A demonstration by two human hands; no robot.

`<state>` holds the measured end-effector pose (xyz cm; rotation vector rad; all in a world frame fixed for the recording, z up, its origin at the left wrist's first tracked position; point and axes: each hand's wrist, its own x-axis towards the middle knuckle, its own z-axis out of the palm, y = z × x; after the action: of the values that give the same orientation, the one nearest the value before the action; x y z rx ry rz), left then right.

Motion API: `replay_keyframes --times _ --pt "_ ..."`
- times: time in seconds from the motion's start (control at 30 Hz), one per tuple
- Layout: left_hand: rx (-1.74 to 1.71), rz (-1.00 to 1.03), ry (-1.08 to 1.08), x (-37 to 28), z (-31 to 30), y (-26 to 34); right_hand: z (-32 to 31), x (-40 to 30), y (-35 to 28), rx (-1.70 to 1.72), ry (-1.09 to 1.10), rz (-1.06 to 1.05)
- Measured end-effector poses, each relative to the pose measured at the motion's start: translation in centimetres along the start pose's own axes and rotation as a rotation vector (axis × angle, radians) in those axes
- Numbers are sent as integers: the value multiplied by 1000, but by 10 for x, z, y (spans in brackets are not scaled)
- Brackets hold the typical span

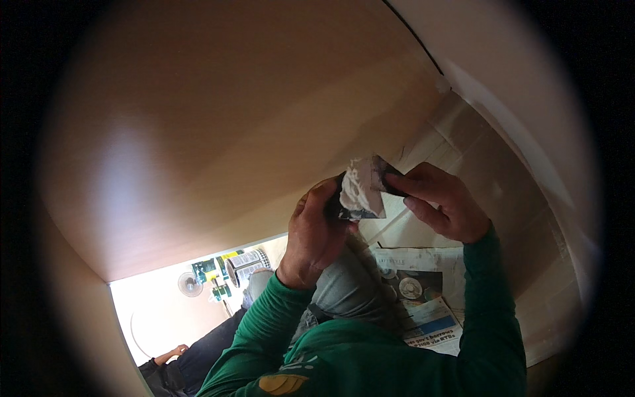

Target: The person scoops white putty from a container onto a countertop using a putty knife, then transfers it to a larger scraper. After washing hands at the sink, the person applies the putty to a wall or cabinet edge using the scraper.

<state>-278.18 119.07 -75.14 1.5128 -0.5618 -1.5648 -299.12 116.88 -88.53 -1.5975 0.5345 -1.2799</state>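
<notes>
My left hand (316, 231) grips a dark flat plate (371, 213), probably a putty spreader, from its left side. A ridged mound of pale putty (355, 192) covers much of its face. From the right, my right hand (442, 202) pinches a second dark flat scraper (393, 179) between thumb and fingers. The scraper's end overlaps or meets the right part of the putty; its exact contact edge is hard to make out. Both tools are held up above my knee, in front of a smooth light-brown wooden panel (223, 134).
Printed newspaper sheets (419, 293) lie on the floor at my right. A pale wall (516, 59) borders the panel. Through the bright opening at lower left are a metal can (246, 265), green-and-yellow containers (211, 270), a fan (190, 284) and another person in dark clothing (211, 347).
</notes>
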Motion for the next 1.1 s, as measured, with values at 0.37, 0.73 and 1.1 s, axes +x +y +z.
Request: replay_keyframes --times 0.37,0.73,1.1 --pt "33 61 -132 -28 -46 7 -29 4 107 -382 752 738" --pt "128 125 -111 -33 -58 10 -21 43 106 199 1024 742" --pt "135 113 -136 -34 -62 1 -19 40 105 351 973 565"
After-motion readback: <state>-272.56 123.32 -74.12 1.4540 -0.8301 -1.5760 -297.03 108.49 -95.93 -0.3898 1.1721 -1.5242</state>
